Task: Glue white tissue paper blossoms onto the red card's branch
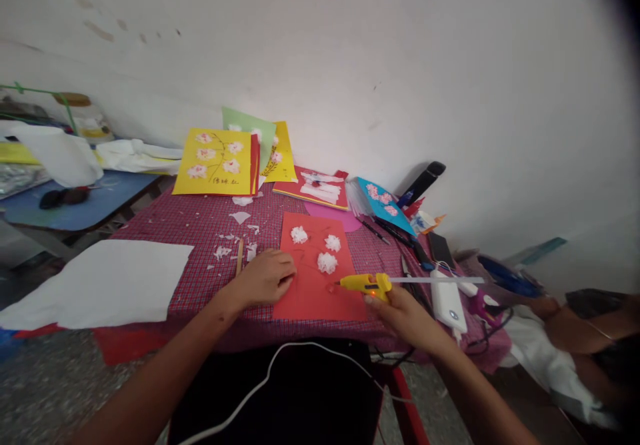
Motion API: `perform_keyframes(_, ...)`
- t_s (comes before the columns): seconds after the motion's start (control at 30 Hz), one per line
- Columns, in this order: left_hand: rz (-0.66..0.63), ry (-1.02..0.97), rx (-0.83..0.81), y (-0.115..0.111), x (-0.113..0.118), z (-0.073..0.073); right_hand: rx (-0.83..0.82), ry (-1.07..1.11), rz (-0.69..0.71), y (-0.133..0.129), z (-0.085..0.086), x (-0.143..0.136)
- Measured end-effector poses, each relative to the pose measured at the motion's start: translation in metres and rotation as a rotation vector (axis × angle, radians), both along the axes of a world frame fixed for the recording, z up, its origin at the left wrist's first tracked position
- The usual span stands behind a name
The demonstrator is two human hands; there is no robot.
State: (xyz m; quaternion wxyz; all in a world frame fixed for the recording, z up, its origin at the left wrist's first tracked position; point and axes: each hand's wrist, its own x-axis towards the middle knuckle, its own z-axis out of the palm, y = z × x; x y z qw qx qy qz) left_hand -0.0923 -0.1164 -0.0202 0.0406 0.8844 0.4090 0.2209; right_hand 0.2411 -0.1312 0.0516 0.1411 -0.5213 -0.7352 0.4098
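My right hand (403, 312) is wrapped round the handle of a yellow hot glue gun (367, 284). A small orange light glows on it, and a long translucent glue stick (440, 280) juts from its back. The nozzle points left, close to a small clear blob (331, 288) on a red sheet of paper (310, 302). Three crumpled white tissue flowers (327, 262) sit on that sheet among thin drawn branches. At the sheet's left edge rests my left hand (267, 277), fingers curled in; whatever they hold, if anything, is hidden.
White tissue paper (115, 282) covers the table's left side. Paper scraps (223, 252) and a wooden stick (240, 256) lie near my left hand. Flower cards (213, 162) lean at the back. A white power bank (449, 305) lies right; a white cable (295, 344) crosses my lap. Another person sits at right.
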Motion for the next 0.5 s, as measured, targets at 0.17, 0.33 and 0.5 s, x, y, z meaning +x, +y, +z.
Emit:
perform_keyframes(0.17,0.014,0.011,0.003,0.0,0.0,-0.001,0.012,0.008,-0.002,0.002,-0.012,-0.001)
perform_keyframes(0.33,0.01,0.014,0.001,-0.001,-0.001,-0.001,0.03,-0.026,0.037,0.003,-0.011,0.002)
perform_keyframes(0.5,0.01,0.02,0.003,-0.001,-0.001,-0.001,0.089,-0.056,0.004,-0.003,-0.002,0.01)
